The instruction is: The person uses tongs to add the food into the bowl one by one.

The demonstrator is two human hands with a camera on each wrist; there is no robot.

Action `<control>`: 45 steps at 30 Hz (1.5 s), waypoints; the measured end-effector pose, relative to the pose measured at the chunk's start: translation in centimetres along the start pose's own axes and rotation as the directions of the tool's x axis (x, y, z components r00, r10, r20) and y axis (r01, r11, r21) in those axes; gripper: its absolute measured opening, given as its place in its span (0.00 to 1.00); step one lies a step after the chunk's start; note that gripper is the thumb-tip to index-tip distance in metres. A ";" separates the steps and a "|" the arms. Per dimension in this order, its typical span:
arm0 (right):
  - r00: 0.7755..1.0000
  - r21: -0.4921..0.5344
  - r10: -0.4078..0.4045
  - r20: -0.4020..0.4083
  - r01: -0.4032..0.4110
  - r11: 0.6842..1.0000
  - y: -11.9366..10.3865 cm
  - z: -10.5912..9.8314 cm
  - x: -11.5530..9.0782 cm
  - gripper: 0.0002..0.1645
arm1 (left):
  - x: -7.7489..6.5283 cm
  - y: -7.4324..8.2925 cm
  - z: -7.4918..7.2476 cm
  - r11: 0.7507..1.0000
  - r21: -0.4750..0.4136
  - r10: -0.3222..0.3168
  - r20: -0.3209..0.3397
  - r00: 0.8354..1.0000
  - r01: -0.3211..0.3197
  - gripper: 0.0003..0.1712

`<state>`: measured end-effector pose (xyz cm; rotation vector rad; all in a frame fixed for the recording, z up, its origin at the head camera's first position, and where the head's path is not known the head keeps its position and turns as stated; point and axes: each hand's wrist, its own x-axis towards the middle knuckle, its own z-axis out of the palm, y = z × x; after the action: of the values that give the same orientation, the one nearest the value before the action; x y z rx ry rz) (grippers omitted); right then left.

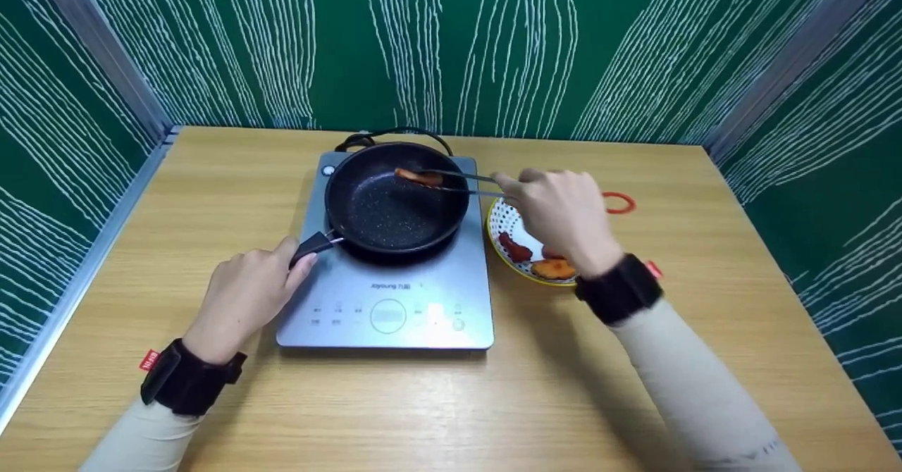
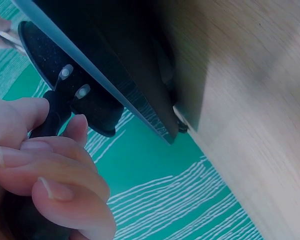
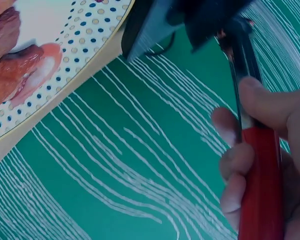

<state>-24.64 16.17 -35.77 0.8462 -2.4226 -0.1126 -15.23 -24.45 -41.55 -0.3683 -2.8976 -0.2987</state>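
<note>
A black frying pan [image 1: 394,211] stands on the silver induction cooker [image 1: 338,282]. Its handle [image 1: 312,248] is gripped by my left hand [image 1: 250,289], and the left wrist view shows the fingers curled round it. My right hand [image 1: 564,211] holds tongs [image 1: 472,183] with a red grip [image 3: 261,185]. Between the tongs' tips, over the right part of the pan, is a reddish-brown piece of food [image 1: 419,177], which looks like meat. To the right of the cooker, partly hidden under my right hand, sits a dotted plate [image 1: 498,215] with several pieces of food [image 1: 553,269].
Behind the pan a black cable [image 1: 409,130] loops at the back of the cooker. The wooden table [image 1: 225,176] ends at a green wall [image 1: 338,49] with white wavy lines. A red loop [image 1: 620,203], seemingly the tongs' end, shows beyond my right hand.
</note>
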 end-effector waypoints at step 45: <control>0.989 0.227 0.124 0.077 -0.139 0.964 2.4 -1.8 -2.4 0.28 | 0.0 -0.1 -0.1 1.000 0.003 -0.002 0.014 1.000 0.002 0.21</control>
<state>-23.46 19.67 -34.86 0.7880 -2.5774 0.2013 -15.24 -24.54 -41.48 -0.3686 -2.9119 -0.2933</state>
